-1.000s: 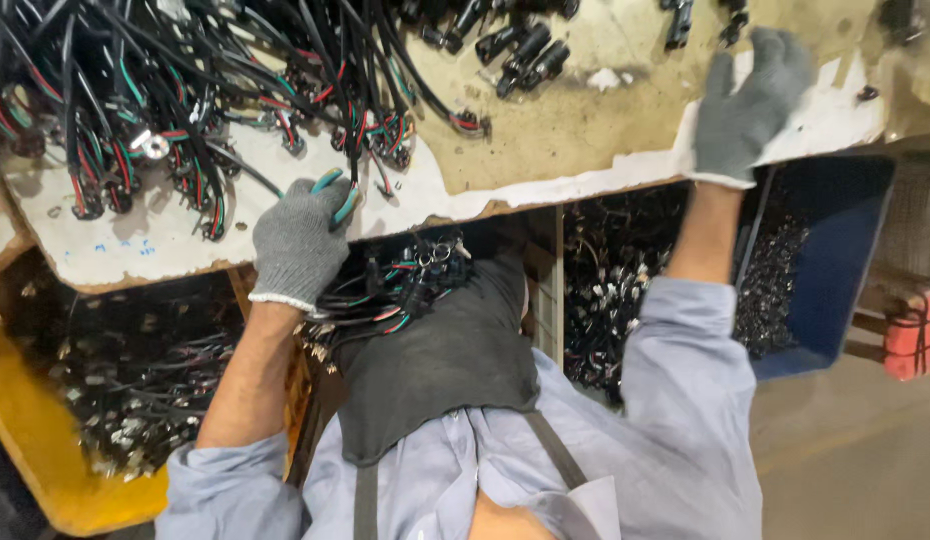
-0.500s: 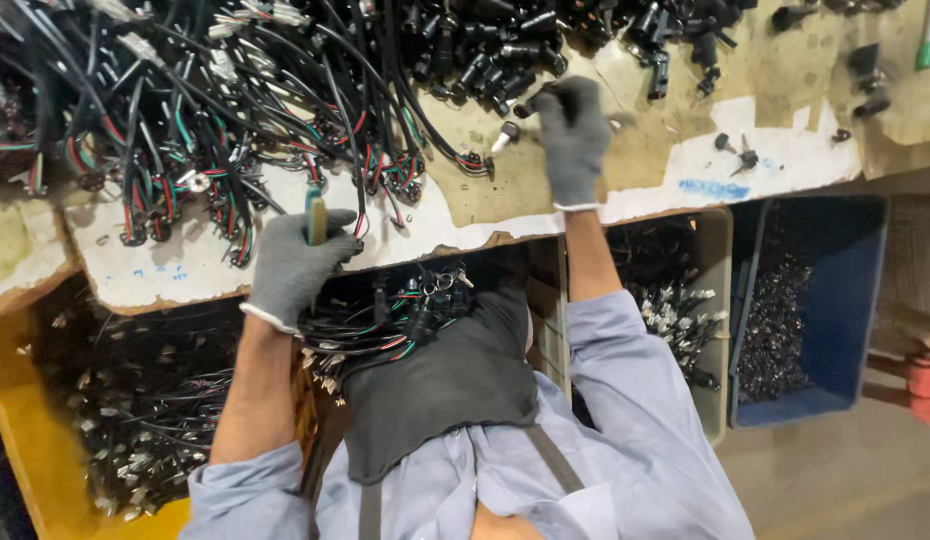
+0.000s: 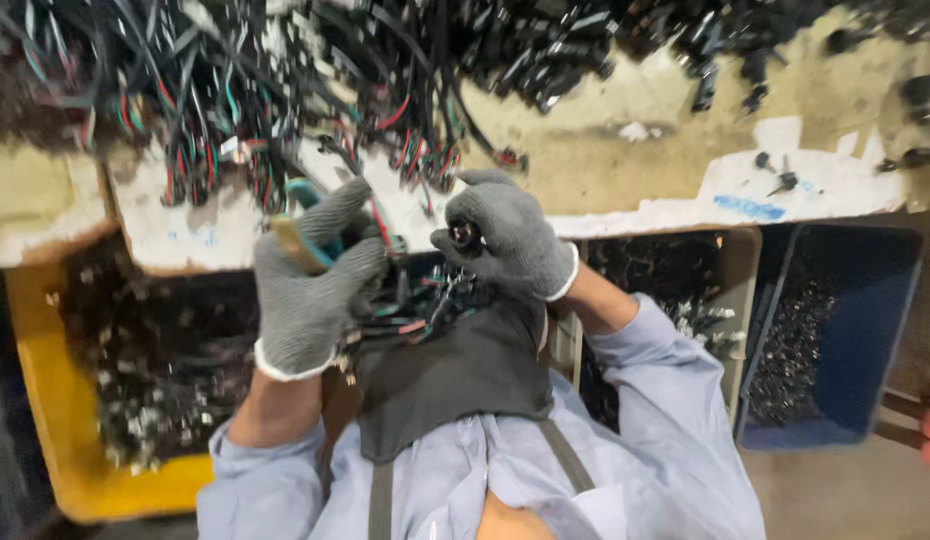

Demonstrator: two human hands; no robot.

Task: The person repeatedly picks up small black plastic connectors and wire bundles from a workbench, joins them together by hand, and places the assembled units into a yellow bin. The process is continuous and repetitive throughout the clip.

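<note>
Both my hands wear grey knit gloves. My left hand (image 3: 310,285) grips a hand tool (image 3: 307,235) with teal and tan handles, close to some red and green wires. My right hand (image 3: 510,240) holds a small black connector (image 3: 465,237) pinched in its fingers, with wires trailing down from it toward my lap. The two hands are close together in front of the bench edge. Behind them a big tangle of black, red and green wire harnesses (image 3: 235,90) covers the worn bench top (image 3: 625,170).
A yellow bin (image 3: 45,420) of cut parts sits at lower left. A beige bin (image 3: 740,290) and a blue bin (image 3: 865,330) with small dark pieces stand at right below the bench. Loose black connectors (image 3: 785,180) lie on the bench.
My right hand came back from the bench toward my body with a connector in it. My left hand rose with the tool to meet it.
</note>
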